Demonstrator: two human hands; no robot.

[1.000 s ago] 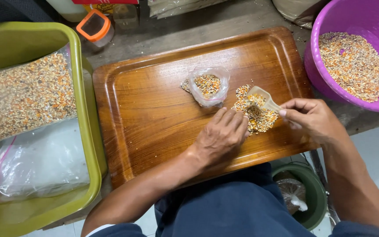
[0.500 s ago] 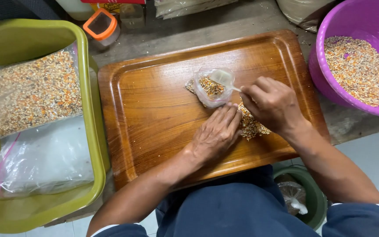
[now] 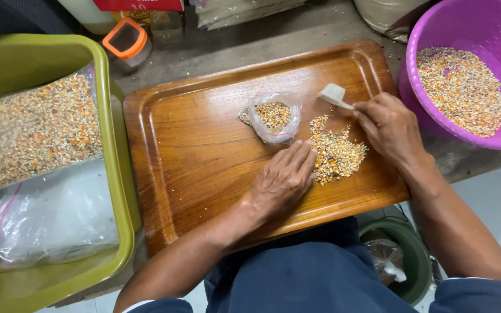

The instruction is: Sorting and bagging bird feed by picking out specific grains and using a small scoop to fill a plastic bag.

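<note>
One wooden tray [image 3: 204, 150] lies across my lap on a rough grey table top [image 3: 297, 35], with a green tub [image 3: 114, 174] of bagged grain touching its left edge and a purple basin [image 3: 430, 35] of loose grain just beside its right end. Beyond the tray stand an orange-lidded jar [image 3: 124, 42] and some sacks. On the tray a small clear bag [image 3: 275, 116] stands open, partly filled, next to a loose heap of mixed grain [image 3: 334, 152]. My left hand [image 3: 282, 179] rests flat on the wood, fingers stretched out and released, fingertips touching the heap's left side just below the bag. My right hand [image 3: 387, 124] is clenched around the handle of a small pale scoop [image 3: 334, 94], which sits tilted above the heap, just right of the bag's mouth. Most of the tray's left half is bare wood, and its raised rim runs all round.
</note>
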